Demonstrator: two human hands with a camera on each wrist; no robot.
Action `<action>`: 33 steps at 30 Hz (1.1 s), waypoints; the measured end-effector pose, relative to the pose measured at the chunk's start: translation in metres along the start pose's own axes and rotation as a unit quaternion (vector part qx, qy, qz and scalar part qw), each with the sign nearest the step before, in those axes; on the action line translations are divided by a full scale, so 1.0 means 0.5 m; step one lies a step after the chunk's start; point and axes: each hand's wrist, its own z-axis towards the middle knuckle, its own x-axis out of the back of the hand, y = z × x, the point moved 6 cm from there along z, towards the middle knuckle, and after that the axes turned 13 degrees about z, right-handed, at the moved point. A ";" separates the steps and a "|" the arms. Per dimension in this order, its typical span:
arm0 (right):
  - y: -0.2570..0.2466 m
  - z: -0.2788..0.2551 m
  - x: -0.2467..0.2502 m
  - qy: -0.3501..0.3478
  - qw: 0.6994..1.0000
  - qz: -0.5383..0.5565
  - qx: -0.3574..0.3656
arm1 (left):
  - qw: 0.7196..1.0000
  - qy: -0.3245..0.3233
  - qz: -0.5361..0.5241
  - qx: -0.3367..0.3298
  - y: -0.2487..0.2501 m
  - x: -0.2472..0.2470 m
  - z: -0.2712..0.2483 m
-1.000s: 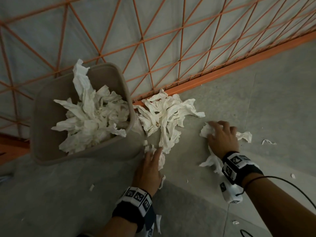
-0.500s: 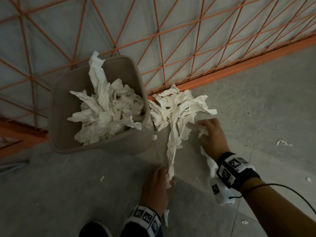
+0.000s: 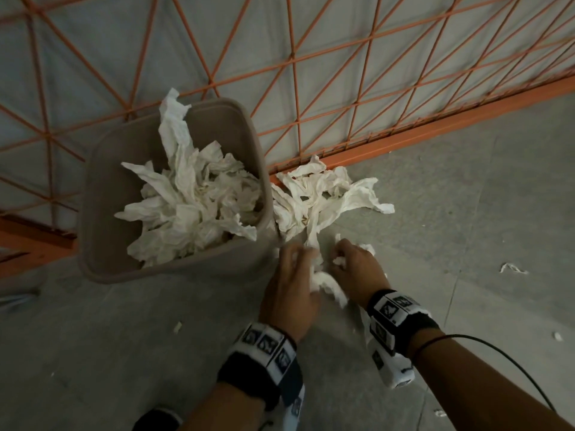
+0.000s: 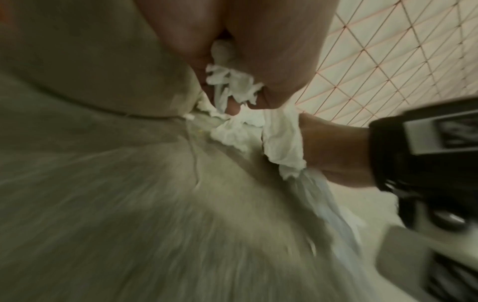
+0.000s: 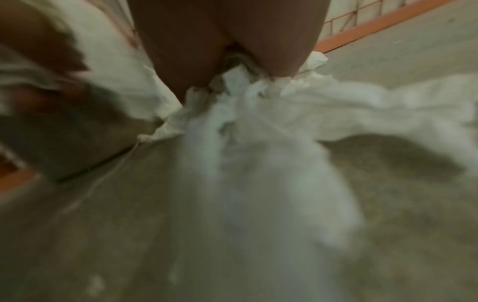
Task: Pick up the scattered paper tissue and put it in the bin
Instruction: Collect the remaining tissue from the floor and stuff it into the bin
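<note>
A beige bin [image 3: 102, 188] stands on the floor at the left, heaped with crumpled white tissue [image 3: 193, 209]. A pile of white tissue [image 3: 323, 197] lies on the floor just right of the bin, against the orange rail. My left hand [image 3: 295, 265] and right hand [image 3: 345, 259] sit side by side below that pile, each gripping tissue. In the left wrist view a wad of tissue [image 4: 230, 85] sticks out between my curled fingers. In the right wrist view my fingers clutch a bunch of tissue [image 5: 248, 96] that trails down, blurred.
An orange wire fence [image 3: 342, 73] and its orange base rail [image 3: 435, 126] run behind the bin and pile. Small tissue scraps [image 3: 510, 268] lie on the grey floor to the right and below. A black cable [image 3: 510, 362] runs off my right wrist.
Both hands have come together below the pile, the left moving up and right, the right moving left. The tissue each one held is now bunched in its fingers.
</note>
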 end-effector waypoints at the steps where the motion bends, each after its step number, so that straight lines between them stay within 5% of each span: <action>1: 0.005 -0.005 0.005 0.013 0.999 0.045 -0.028 | 1.000 0.001 0.020 0.015 0.006 0.004 0.031; 3: 0.009 -0.015 0.020 0.053 0.990 0.125 -0.049 | 0.997 0.013 0.063 0.051 0.014 0.009 0.090; 7: -0.017 -0.001 0.073 0.108 0.988 0.108 0.034 | 0.985 -0.029 0.143 0.095 0.000 -0.022 0.167; 13: -0.046 0.109 0.095 -0.012 0.986 -0.144 0.081 | 0.973 -0.055 0.204 0.092 -0.019 -0.046 0.154; 17: -0.047 0.131 0.088 -0.036 0.979 -0.196 0.039 | 0.981 -0.011 0.180 0.071 -0.009 -0.023 0.103; 21: -0.038 0.119 0.083 0.005 0.990 -0.144 0.004 | 0.992 0.012 0.111 0.059 -0.006 -0.003 0.053; 29: -0.054 0.067 0.155 0.175 0.982 0.062 0.046 | 0.995 0.100 -0.027 0.001 0.025 0.045 -0.038; 33: -0.072 0.025 0.203 0.174 0.972 0.135 0.080 | 0.992 0.114 -0.061 -0.006 0.035 0.072 -0.098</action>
